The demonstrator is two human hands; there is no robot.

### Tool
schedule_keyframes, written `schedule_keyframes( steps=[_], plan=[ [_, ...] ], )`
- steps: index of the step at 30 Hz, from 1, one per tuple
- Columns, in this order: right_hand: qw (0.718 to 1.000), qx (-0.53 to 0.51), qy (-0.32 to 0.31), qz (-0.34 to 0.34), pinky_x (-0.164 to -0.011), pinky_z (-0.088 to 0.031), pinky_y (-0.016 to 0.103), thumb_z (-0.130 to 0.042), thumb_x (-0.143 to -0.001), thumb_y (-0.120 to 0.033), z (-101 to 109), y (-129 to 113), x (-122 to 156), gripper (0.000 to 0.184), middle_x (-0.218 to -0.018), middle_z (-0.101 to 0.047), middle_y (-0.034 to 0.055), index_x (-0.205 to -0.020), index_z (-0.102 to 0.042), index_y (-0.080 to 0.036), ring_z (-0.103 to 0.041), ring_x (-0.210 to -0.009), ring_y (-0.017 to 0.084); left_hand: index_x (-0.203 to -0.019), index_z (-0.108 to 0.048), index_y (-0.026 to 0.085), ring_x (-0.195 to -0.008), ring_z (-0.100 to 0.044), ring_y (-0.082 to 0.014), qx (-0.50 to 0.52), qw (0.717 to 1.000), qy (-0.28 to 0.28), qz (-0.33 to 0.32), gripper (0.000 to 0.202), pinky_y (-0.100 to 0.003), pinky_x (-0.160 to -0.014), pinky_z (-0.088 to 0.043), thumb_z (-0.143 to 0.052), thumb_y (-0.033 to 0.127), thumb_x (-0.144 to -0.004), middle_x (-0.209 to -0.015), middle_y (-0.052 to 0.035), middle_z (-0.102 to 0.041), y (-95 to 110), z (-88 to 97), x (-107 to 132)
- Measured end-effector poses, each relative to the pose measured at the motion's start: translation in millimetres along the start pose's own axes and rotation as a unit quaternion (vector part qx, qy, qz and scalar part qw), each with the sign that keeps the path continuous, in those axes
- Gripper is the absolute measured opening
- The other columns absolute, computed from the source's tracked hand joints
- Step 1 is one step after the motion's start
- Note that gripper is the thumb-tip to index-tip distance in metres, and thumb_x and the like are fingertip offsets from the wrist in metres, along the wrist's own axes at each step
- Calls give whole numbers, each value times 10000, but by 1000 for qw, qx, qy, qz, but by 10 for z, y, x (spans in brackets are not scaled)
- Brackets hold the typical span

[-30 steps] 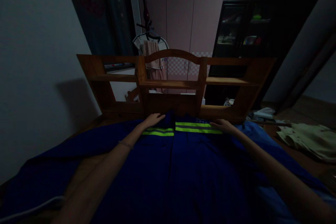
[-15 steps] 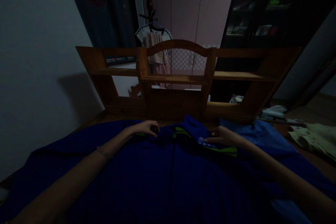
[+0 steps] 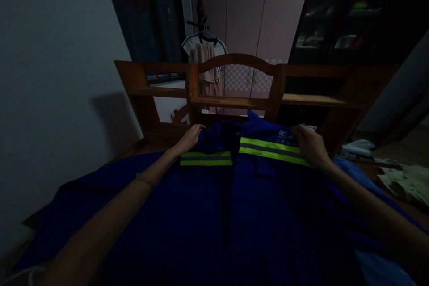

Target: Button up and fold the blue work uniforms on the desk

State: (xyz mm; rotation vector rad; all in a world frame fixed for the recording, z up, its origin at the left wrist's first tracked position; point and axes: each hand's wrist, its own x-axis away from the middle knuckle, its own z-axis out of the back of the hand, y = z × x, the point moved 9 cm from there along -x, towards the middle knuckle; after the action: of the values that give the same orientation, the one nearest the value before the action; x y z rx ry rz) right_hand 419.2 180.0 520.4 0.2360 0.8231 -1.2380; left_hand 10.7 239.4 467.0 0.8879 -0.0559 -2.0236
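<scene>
blue work jacket (image 3: 187,214), one: spread front-up before us, its collar end raised near the wooden shelf unit (image 3: 231,102), one sleeve trailing off towards the wall (image 3: 70,161).

hands, two, both ours: left hand (image 3: 189,139), fingers bent over the jacket's top edge at one shoulder; right hand (image 3: 311,146), closed on the opposite shoulder. both seem to be gripping fabric; how deep each hold goes we cannot tell in this light.

hazards, in our judgement: collar end slumping into folds, should either hold slip; front opening (image 3: 231,187) skewing or gaping, should we pull one side harder; light blue cloth (image 3: 382,268), at lower right, being dragged along if it is caught beneath; creases missed, the dark fabric showing few in dim light.

materials and shapes: jacket body, deep blue, matt, apparently sturdy woven cloth, in broad soft folds; left reflective band (image 3: 206,159) and right reflective band (image 3: 275,150), yellow-green, flat, straight-edged, each with a grey centre stripe; white print (image 3: 282,135), small, illegible to us; shelf unit, brown wood, arched at the centre top.
</scene>
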Motion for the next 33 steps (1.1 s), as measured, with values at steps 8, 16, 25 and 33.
schedule_keyframes(
  steps=[8, 16, 25, 33],
  plan=[
    [985, 87, -141, 52, -601, -372, 265, -581, -731, -661, 19, -177, -468, 626, -814, -653, 60, -1149, -543, -196, -598, -674, 209, -980, -595, 125, -904, -493, -175, -83, 992, 31, -88, 361, -325, -840, -435, -608, 439, -804, -955, -32, -450, 232, 813, -548],
    [966, 180, -73, 170, -687, -356, 290, -499, -833, -400, 69, -578, -681, 431, -1000, -608, 126, -1144, -489, -103, -568, -834, 224, -965, -659, 128, -1095, -453, -271, -169, 966, 185, -61, 238, -472, -960, -326, -481, 272, -901, -1044, -88, -500, 390, 1104, -501],
    [951, 241, -110, 158, -856, -350, 391, -384, -827, -92, -796, -619, 75, 253, -1057, -558, 178, -1004, -563, -122, -494, -1007, 293, -994, -709, 206, -1040, -579, -339, -74, 971, 76, 213, 256, -456, -903, -389, -534, 288, -825, -928, -129, -699, -394, -63, -69],
    [971, 40, -120, -203, -748, -460, 433, -365, -884, -358, -1371, 128, 348, 429, -948, -642, 212, -1206, -448, -87, -625, -899, 346, -1323, -490, 174, -1135, -579, -201, 79, 972, 65, 213, 452, -295, -917, -464, -354, 264, -901, -1251, -81, -606, -426, -766, 229]
  ],
)
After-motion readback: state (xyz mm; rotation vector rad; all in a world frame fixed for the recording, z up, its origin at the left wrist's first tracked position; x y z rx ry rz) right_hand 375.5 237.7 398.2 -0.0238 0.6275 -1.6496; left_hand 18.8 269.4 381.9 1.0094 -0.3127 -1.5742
